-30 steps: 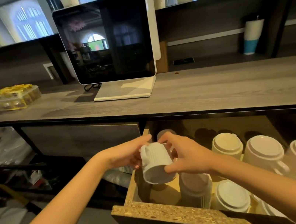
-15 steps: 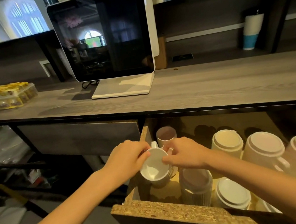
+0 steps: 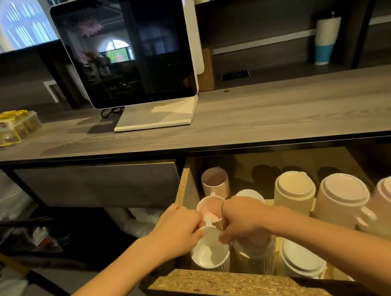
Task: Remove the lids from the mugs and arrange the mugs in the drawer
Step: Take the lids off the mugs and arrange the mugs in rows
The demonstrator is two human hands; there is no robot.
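An open white ribbed mug [image 3: 211, 254] stands upright in the front left corner of the pulled-out drawer [image 3: 236, 286]. My left hand [image 3: 176, 230] grips its rim from the left and my right hand [image 3: 245, 219] pinches the rim from the right. Two lidless pink mugs [image 3: 215, 183] stand behind it along the left wall. Under my right hand stands another ribbed mug [image 3: 255, 256], its top partly hidden. Lidded mugs [image 3: 293, 188] fill the drawer's right side, one [image 3: 300, 260] near the front.
A white touchscreen monitor [image 3: 127, 46] stands on the grey wooden counter [image 3: 286, 113] above the drawer. A clear box of yellow packets [image 3: 4, 128] sits at the counter's left. A white and blue tumbler [image 3: 326, 41] stands at the back right.
Both hands turned the white mug from tilted to upright and lowered it into the drawer's front left corner. The view dipped slightly.
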